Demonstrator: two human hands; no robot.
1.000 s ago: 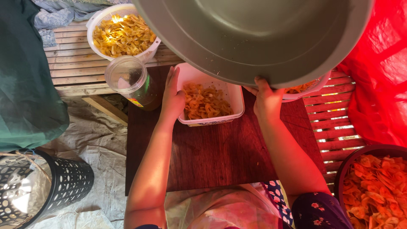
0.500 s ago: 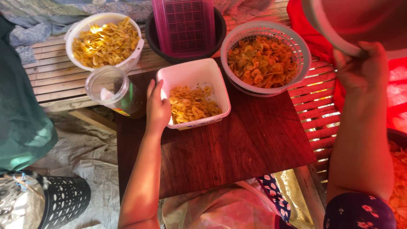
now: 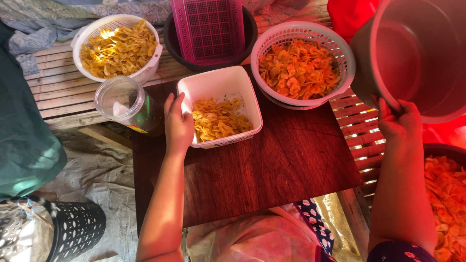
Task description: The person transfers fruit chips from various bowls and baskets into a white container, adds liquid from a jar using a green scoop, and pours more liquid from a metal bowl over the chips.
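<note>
The white square plastic tub [image 3: 221,87] stands at the back edge of the dark brown wooden board surface [image 3: 272,170], partly filled with pale yellow fried chips [image 3: 218,119] that lie heaped toward its near side. The left hand [image 3: 177,126] rests against the tub's left wall, fingers together and curled over the rim, thumb on the outer side, so it clasps that edge. The right hand [image 3: 400,121] is raised off to the right of the board, its fingers wrapped over the rim of a large grey metal basin [image 3: 417,53], which it holds tilted with the hollow facing the camera; the basin looks bare inside.

Just right of the tub, touching or nearly touching it, is a round white plastic colander basket [image 3: 340,43] full of orange chips [image 3: 298,68]. Behind the tub a magenta plastic grid tray [image 3: 208,26] sits in a dark round bowl [image 3: 172,41]. To the left rear, a white plastic bucket [image 3: 150,58] holds more yellow chips [image 3: 116,46], and a clear plastic jar [image 3: 124,102] lies tilted beside the board's left corner. These rest on a slatted bamboo bench [image 3: 58,92]. At the far right edge a dark bowl of orange chips [image 3: 444,189] shows partly. A black perforated bin [image 3: 75,225] stands on the floor lower left, near a teal cloth [image 3: 24,145].
</note>
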